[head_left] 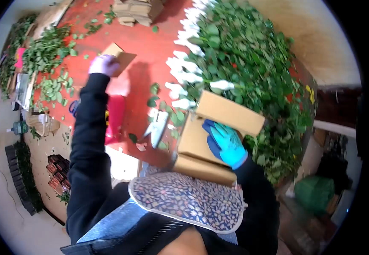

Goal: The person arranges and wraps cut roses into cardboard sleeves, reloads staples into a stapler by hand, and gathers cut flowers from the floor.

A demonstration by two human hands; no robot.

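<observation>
My left hand, in a pale lilac glove, is closed on a small folded cardboard piece above the red table. My right hand, in a teal and dark blue glove, lies with its fingers stretched out on a brown cardboard sheet with raised flaps, close to my body. Beside the sheet, to the left, rests a pale grey tool whose kind I cannot make out. Beyond my right hand lies a big pile of leafy stems with white sleeves on their heads.
The red table bears scattered leaves. A stack of folded cardboard sits at the far edge. More leafy stems lie at the left. A pink-red item is beside my left forearm. On the floor stand a basket and dark red bundles.
</observation>
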